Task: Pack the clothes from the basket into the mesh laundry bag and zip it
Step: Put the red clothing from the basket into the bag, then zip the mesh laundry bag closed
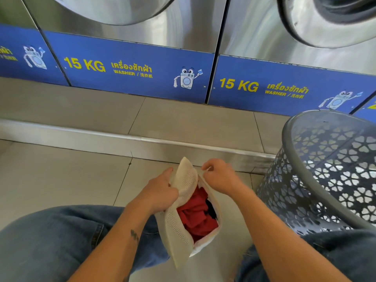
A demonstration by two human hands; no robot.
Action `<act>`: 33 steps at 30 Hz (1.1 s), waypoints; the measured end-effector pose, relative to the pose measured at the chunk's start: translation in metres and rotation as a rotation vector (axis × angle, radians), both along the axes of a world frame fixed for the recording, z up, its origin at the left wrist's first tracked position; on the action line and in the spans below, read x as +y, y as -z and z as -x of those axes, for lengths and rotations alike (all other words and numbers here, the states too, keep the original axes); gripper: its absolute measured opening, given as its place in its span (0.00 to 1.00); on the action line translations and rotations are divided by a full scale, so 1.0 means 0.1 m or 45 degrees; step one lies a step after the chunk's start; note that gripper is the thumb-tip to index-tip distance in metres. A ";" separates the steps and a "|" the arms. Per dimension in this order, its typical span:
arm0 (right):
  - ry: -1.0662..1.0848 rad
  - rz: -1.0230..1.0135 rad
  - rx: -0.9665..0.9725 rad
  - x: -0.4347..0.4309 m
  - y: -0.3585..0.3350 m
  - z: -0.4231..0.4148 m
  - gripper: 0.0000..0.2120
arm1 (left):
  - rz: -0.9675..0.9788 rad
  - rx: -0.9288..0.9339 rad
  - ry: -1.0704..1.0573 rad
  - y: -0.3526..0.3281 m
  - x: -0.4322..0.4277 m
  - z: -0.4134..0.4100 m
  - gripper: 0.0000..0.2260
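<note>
A white mesh laundry bag (181, 218) stands between my knees, its long opening gaping. Red clothes (195, 214) and a bit of black cloth (211, 208) show inside it. My left hand (160, 190) grips the bag's left edge near the top. My right hand (219, 176) pinches something small at the bag's upper right edge, likely the zip pull; it is too small to tell. The grey perforated basket (325, 171) leans to my right, and its visible inside shows no clothes.
Two steel 15 KG washers (130, 64) with blue panels stand ahead on a raised tiled step with a metal edge (142, 139). My jeans-clad knees (61, 237) flank the bag. Pale tiled floor lies to the left.
</note>
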State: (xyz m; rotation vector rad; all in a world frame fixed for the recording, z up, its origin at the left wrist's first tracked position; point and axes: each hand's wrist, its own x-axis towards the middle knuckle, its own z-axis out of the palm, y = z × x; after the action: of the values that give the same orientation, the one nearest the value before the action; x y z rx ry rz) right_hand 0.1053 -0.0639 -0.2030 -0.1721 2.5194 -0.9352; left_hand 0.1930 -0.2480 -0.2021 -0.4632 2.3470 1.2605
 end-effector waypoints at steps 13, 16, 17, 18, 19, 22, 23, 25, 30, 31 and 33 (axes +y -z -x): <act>0.110 0.305 -0.029 0.00 0.75 0.03 0.07 | 0.224 0.119 -0.031 0.21 0.10 0.14 0.24; 0.063 0.353 0.025 0.02 0.72 -0.10 0.06 | 0.164 0.368 -0.108 0.20 0.17 0.19 0.22; 0.012 0.347 0.078 0.00 0.68 -0.14 0.06 | 0.099 0.436 -0.144 0.17 0.19 0.22 0.23; -0.044 0.331 0.131 -0.02 0.64 -0.18 0.06 | 0.018 0.468 -0.175 0.12 0.21 0.26 0.23; -0.091 0.309 0.181 -0.04 0.59 -0.22 0.08 | -0.073 0.473 -0.195 0.08 0.22 0.28 0.21; -0.116 0.250 0.308 -0.03 0.48 -0.32 0.12 | -0.169 0.409 -0.175 0.05 0.28 0.31 0.11; -0.100 0.230 0.327 -0.01 0.46 -0.35 0.11 | -0.118 0.383 -0.164 0.07 0.28 0.31 0.11; -0.052 0.195 0.311 0.03 0.42 -0.39 0.09 | -0.034 0.350 -0.158 0.13 0.28 0.27 0.11; 0.006 0.172 0.241 0.03 0.28 -0.44 0.08 | 0.083 0.251 0.052 0.18 0.26 0.18 0.16; 0.002 0.182 0.229 0.01 0.25 -0.44 0.09 | 0.135 0.222 0.118 0.20 0.26 0.16 0.16; -0.024 0.167 0.209 -0.01 0.21 -0.44 0.09 | 0.209 0.200 0.214 0.25 0.27 0.13 0.15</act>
State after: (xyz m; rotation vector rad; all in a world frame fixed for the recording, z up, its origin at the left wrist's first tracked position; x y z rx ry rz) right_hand 0.1494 -0.0645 -0.2235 -0.3254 2.5990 -1.1212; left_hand 0.1796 -0.2209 -0.2272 -0.2178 2.5727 1.0665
